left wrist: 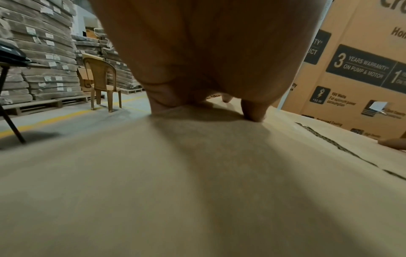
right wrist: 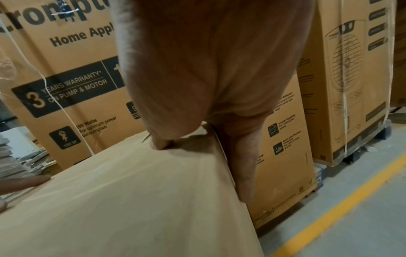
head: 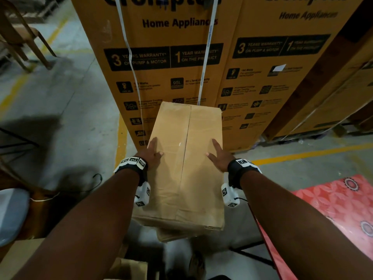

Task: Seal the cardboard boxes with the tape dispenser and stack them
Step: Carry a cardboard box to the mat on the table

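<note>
A plain brown cardboard box (head: 187,168) with closed flaps and a glossy strip of tape along its centre seam is between my hands. It appears to sit on a second cardboard box (head: 173,235) that peeks out underneath. My left hand (head: 153,151) lies on the top near the left edge, fingers pressing the cardboard (left wrist: 197,191). My right hand (head: 219,156) rests at the right edge, thumb on the top (right wrist: 131,200) and straight fingers (right wrist: 243,165) running down the side wall. No tape dispenser is in view.
Tall printed appliance cartons (head: 161,57) on pallets stand just behind the box. A brown plastic chair (head: 18,37) is far left, a red patterned sheet (head: 339,209) at right. Yellow lines (head: 302,154) mark the concrete floor. Another carton (head: 129,267) lies by my feet.
</note>
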`<action>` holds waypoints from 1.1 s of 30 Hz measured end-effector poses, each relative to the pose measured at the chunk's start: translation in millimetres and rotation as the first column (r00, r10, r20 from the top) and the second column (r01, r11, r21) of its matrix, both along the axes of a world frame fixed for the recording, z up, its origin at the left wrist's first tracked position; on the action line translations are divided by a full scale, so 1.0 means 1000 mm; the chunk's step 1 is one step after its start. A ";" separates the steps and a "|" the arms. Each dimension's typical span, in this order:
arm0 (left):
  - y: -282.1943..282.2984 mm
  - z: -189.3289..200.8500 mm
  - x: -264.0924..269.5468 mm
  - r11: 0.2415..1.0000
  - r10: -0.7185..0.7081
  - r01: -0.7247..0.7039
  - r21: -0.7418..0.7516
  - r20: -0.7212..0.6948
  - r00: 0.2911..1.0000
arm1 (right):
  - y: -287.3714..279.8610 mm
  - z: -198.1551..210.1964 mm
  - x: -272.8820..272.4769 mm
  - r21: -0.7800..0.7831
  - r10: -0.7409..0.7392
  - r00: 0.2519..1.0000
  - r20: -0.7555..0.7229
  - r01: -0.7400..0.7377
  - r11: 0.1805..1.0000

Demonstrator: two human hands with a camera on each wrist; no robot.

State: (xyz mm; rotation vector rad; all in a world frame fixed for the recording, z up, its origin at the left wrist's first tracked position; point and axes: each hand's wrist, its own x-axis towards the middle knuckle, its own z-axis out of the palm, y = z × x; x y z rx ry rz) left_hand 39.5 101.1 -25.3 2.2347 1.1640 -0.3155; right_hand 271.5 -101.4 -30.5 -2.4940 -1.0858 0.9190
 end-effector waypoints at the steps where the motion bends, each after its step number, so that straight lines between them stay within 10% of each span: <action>1: 0.001 0.001 0.001 1.000 -0.004 0.004 0.001 -0.003 1.000 | -0.001 -0.001 0.000 0.011 -0.004 1.000 0.000 0.004 1.000; 33: -0.049 0.047 -0.020 0.990 -0.138 0.137 0.030 0.035 0.990 | -0.067 0.021 -0.019 0.212 -0.201 0.974 -0.103 0.219 0.952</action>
